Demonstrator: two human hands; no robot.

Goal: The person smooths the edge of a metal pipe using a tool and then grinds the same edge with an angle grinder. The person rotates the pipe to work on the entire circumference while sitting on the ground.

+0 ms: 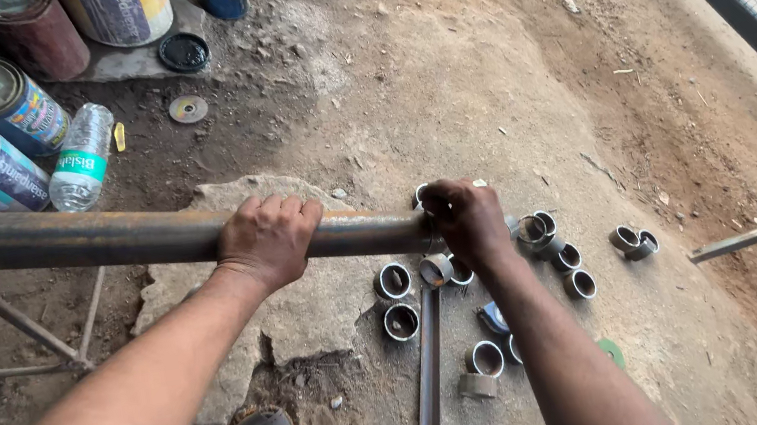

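A: Which way does the long rusty brown metal pipe [106,238] lie?

B: Sideways, left to right. The left hand [269,241] wraps tight over it. The right hand [466,220] is closed at its right end, above short grey metal rings [395,281].

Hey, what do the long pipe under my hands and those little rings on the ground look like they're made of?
Long pipe: likely bare steel, dull brown-grey with rusty patches. Little rings: probably cut steel tube, grey outside with brighter cut rims.
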